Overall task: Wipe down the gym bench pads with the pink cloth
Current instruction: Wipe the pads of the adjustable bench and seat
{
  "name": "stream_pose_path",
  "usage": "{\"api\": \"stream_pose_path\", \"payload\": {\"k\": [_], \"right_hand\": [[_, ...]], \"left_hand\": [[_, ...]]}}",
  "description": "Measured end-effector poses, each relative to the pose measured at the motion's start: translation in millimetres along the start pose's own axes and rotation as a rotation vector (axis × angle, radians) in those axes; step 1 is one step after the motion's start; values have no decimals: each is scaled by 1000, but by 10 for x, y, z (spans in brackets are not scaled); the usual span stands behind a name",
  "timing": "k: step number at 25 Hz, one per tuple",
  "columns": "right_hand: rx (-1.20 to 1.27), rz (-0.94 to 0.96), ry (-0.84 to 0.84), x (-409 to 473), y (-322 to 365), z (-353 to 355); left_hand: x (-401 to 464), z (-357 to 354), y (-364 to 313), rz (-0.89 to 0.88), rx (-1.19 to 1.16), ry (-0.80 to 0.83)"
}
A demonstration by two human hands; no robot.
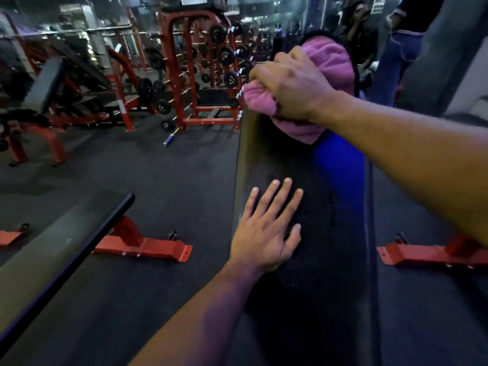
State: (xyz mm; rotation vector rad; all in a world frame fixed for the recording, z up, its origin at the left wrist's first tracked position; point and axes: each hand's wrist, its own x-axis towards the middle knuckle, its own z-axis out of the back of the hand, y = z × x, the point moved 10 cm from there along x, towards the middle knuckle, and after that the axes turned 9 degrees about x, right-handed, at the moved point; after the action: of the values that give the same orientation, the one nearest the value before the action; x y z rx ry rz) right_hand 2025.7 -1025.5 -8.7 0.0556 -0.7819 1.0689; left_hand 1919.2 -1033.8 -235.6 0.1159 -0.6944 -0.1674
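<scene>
- Head view: a person leans over a long black bench pad (303, 207) in a dim gym, both arms stretched out along it.
- The right hand (293, 85) sits at the far end of the pad, its fingers curled round a bunched pink cloth (330, 59) and pressing it down onto the upholstery.
- The cloth spills out from under the hand on three sides, covering the pad's far tip; a second, raised pad (330, 35) shows only as a dark edge behind it.
- The left hand (266, 231) lies flat on the near half of the pad, fingers straight and spread, holding nothing and apparently bracing the body.
- A blue sheen (335, 165) of reflected light falls across the pad between the two hands; whether it marks a damp, wiped strip cannot be told.
- By the look of it the wiping is under way at the far end, with the near stretch under the left hand yet to be covered.
- A neighbouring bench (52, 247) to the left, on red steel feet (148, 247), appears untouched and may also await the cloth.
- Red weight racks (184, 62) loaded with plates stand on the dark rubber floor (171, 180) beyond.
</scene>
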Motion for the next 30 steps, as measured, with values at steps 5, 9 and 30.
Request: {"api": "stream_pose_path", "payload": {"k": [5, 9, 30], "right_hand": [[-36, -480, 16, -980, -1186, -307], [85, -551, 85, -1211, -1162, -498], [27, -646, 9, -1534, -883, -480]], "left_hand": [[-11, -27, -12, -17, 6, -34], [-14, -33, -10, -26, 18, -55], [-47, -33, 20, -14, 11, -58]]}}
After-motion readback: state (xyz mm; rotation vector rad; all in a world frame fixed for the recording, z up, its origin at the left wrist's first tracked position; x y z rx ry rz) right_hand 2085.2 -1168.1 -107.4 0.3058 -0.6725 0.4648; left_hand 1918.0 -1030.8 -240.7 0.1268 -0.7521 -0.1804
